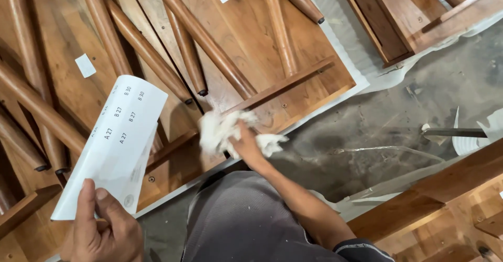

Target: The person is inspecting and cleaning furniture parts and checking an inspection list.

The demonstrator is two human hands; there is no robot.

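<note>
Two hands busy | left hand point(102, 230) grips white label sheet point(118, 144), held up over tapered wooden legs point(199, 34) | right hand point(246, 146) clutches white rag point(222, 131), pressed on upturned wooden table point(309, 47) near crossbar point(283, 86)

You get soft, even daylight here, bright enough to read the wood grain with no harsh glare. Shadows stay faint and short: a thin dark line under each tapered leg point(207, 36) and a dim patch at the far left edge. The white sheet point(118, 146) in your left hand point(102, 230) is the brightest thing and nearly washes out where it curls. Your right hand point(246, 146) and the white cloth point(222, 128) look slightly smeared by motion. Straight boards bow a little toward the corners, and the concrete floor point(377, 131) looks flat and grey.
</note>
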